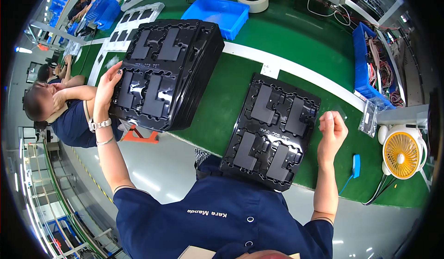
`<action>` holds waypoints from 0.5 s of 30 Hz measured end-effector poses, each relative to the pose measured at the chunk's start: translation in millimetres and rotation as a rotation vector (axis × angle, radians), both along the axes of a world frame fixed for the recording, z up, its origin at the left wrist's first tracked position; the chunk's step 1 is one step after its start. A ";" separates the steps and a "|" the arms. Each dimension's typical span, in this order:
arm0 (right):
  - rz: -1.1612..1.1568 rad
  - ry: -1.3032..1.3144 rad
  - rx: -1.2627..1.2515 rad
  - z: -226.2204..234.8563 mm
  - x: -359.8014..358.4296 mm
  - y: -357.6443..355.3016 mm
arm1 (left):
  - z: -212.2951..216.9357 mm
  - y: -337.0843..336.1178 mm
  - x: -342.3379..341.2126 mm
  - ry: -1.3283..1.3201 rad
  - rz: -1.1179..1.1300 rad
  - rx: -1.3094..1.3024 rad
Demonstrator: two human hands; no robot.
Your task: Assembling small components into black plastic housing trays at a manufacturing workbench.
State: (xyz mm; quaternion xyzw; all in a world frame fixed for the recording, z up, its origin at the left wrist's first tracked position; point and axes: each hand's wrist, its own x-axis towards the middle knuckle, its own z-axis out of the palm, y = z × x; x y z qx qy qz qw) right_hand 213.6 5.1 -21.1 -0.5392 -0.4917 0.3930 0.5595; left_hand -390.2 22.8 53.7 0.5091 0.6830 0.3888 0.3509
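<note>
A tall stack of black plastic trays (196, 69) stands at the left on the bench, with L-shaped dark grey pieces in the top tray's pockets. My left hand (107, 90) is closed at the stack's left edge, its fingertips on the rim of the top tray. Another black tray (263, 134), also filled with L-shaped pieces, lies in front of me and juts past the bench's near edge. Just right of that tray hovers my right hand (332, 136), fingers curled in; a faint clear patch shows by the fingertips, but what they hold is unclear.
Behind the stack sit a blue bin (217, 14) and a tape roll (252, 0). A blue crate of cables (372, 64), a yellow-and-white fan (401, 155) and a small blue corded item (355, 165) are on the right. At left, a co-worker (69, 115) sits by the bench.
</note>
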 end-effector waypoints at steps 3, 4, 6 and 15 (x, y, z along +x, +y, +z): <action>0.010 -0.019 -0.046 -2.2 -1.4 1.3 | -19.0 13.3 -0.5 0.603 -0.029 0.180; 0.012 -0.016 -0.055 -4.3 -1.7 0.9 | -22.2 18.1 11.4 0.685 -0.008 0.221; 0.037 -0.030 -0.062 -4.9 -2.6 0.0 | -19.8 23.7 36.1 0.750 0.053 0.208; 0.098 -0.038 -0.087 4.4 -7.3 -6.1 | -20.5 17.4 56.6 0.716 0.081 0.156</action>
